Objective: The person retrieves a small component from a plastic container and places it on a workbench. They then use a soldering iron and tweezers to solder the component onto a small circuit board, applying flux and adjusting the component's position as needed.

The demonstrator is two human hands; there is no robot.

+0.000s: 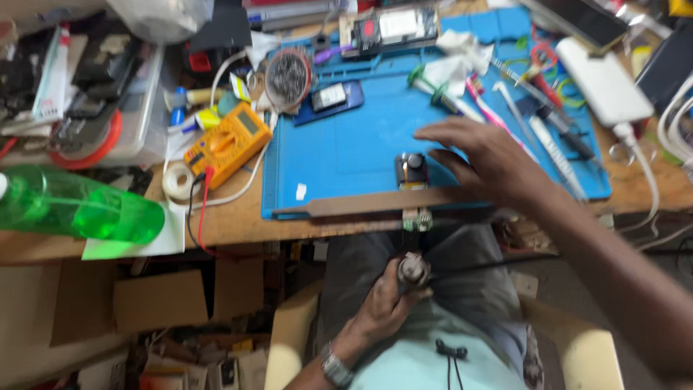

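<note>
The left hand (386, 303), low over the lap, has its fingers wrapped around one small cylindrical tool (413, 271). The right hand (487, 159) hovers with fingers spread wide, holding nothing, above one blue mat (346, 152); one small dark component (411, 170) sits just beside its fingertips.

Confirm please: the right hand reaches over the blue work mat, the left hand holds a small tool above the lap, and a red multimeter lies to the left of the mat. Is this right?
Not quite. The multimeter is yellow-orange, not red; only one of its leads is red. The head view shows this. The rest holds: the right hand reaches over the blue work mat, and the left hand holds a small tool above the lap.
</note>
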